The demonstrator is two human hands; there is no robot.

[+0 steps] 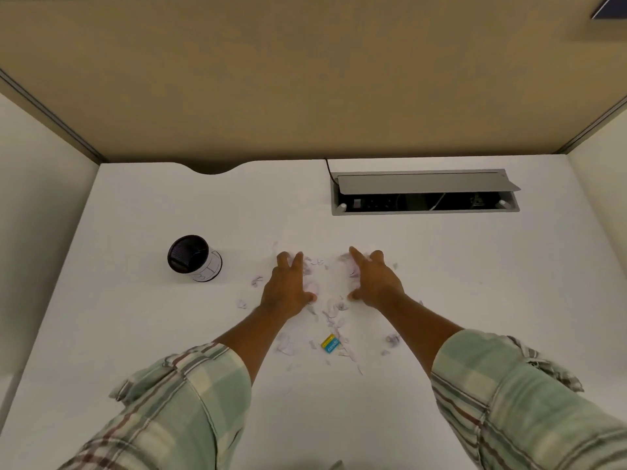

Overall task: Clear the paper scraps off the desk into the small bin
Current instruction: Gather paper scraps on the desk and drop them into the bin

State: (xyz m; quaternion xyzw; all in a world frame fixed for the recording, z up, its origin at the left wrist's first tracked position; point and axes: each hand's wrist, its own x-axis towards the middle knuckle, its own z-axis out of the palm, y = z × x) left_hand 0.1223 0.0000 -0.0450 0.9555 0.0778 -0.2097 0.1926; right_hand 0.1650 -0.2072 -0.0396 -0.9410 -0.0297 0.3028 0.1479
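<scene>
**Two hands resting among the paper bits**

On the left, the small bin (194, 259) is standing on the white desk (135, 334). It is a little round cup with a dark inside, and it is leaning a bit toward you. It is sitting well apart from your hands.

Next, your left hand (287, 286) is lying flat on the desk with its fingers spread open. It is holding nothing.

Between and around your hands, the paper scraps (330, 310) are lying all over the desk. Some are touching your fingertips. More are lying nearer to you, beside a small blue and yellow tag (330, 343).

Your right hand (373, 281) is lying flat too, fingers open and holding nothing.

Far back on the right, a grey cable box (424, 191) is sitting in the desk with its lid up.
</scene>
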